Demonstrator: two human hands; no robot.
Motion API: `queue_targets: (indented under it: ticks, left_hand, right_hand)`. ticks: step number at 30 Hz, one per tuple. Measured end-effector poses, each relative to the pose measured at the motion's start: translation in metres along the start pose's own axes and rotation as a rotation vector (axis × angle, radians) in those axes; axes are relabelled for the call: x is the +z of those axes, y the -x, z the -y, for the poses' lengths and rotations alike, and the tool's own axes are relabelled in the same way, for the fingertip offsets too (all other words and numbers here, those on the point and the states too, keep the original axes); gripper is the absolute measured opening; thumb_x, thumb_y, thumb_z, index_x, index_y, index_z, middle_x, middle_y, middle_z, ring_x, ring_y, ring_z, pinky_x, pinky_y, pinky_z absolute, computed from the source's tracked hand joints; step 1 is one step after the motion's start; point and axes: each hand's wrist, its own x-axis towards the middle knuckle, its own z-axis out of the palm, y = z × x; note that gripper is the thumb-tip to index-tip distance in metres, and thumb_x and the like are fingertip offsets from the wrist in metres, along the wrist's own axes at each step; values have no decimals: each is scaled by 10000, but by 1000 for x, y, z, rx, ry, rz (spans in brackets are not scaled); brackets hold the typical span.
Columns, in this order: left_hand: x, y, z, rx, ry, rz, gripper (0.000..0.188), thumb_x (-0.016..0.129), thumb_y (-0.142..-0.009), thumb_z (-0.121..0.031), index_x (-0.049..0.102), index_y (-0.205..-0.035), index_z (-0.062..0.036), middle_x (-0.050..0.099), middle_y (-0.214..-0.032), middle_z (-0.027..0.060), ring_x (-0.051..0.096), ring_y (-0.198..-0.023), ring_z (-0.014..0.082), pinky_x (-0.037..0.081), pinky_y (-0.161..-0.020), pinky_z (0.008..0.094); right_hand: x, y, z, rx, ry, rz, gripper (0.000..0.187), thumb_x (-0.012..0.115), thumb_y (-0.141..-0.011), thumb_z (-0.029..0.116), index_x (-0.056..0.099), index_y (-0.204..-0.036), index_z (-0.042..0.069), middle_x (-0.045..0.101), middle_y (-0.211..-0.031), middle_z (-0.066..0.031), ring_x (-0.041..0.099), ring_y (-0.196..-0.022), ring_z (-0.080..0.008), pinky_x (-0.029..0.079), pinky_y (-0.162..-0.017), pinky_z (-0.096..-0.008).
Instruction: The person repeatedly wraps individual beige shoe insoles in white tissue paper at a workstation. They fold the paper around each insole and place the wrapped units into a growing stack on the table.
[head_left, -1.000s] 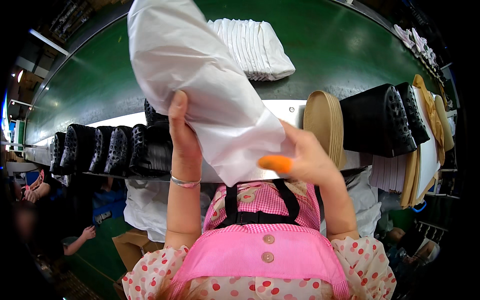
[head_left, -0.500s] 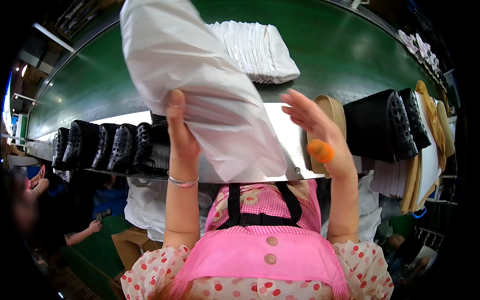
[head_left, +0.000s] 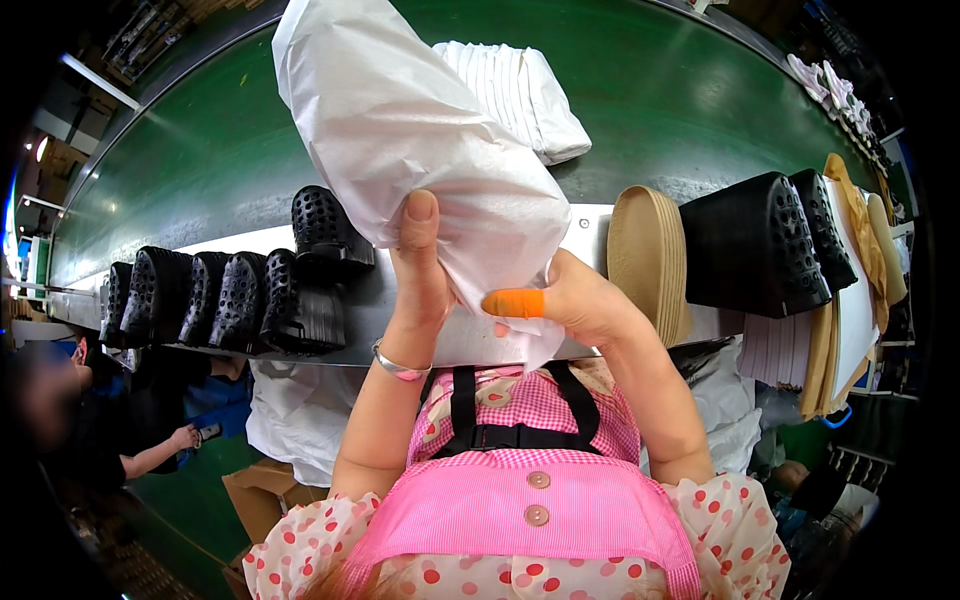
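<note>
A long bundle wrapped in white tissue paper (head_left: 400,130) slants up in front of me, and what is inside it is hidden. My left hand (head_left: 420,265) grips it from below, thumb on the near face and fingers behind. My right hand (head_left: 575,305), with an orange finger cot (head_left: 515,303) on its thumb, is closed on the gathered lower end of the paper, whose loose tip hangs down. Beyond the bundle, a row of white paper-wrapped packets (head_left: 535,100) stands packed together on the green belt, partly covered by it.
Left along the metal ledge (head_left: 390,330) stand several stacks of black perforated shoe-shaped pieces (head_left: 210,295). To the right are stacked beige insoles (head_left: 645,260), larger black stacks (head_left: 750,245) and paper sheets (head_left: 850,300). Pink-white shoes (head_left: 835,95) lie far right. A person's hand (head_left: 185,437) shows lower left.
My right hand, apart from the bundle before, has come in and closed on its lower end. The bundle and left hand have shifted right, and the paper's lower end is bunched.
</note>
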Motion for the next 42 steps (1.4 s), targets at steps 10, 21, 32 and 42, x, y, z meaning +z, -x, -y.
queue_targets:
  ticks: [10,21,32,42]
  left_hand:
    - [14,-14,-7,-107,302,-179,616,522,-941,-492,403,-1394,-92,519,-1332,99,514,-1236,251,425,-1051,417]
    - [4,-29,-2,-299,636,-269,601,374,-972,-473,393,-1421,-74,504,-1387,130,495,-1267,334,402,-1065,507]
    - [-3,-26,-8,-257,700,-188,616,381,-964,-479,387,-1433,-79,462,-1421,163,460,-1281,411,384,-1060,568]
    - [22,-4,-17,-8,348,-175,626,486,-922,-575,452,-1367,-137,534,-1310,56,543,-1195,235,461,-992,401]
  right_hand:
    - [0,0,-9,-538,884,-433,335,724,-844,201,609,-1058,-29,656,-739,-105,629,-627,-194,495,-560,-359]
    - [18,-37,-23,-1156,1302,-818,573,728,-771,-16,522,-1305,-1,627,-1018,-141,644,-801,-249,538,-630,-337]
    - [15,-27,-38,-1261,1093,-699,443,734,-698,-42,657,-1129,28,610,-1079,-106,605,-841,-257,527,-708,-343]
    - [31,-3,-35,-483,-427,-156,291,560,-917,2,604,-1204,-11,621,-1196,-95,585,-1137,-212,439,-1010,-320]
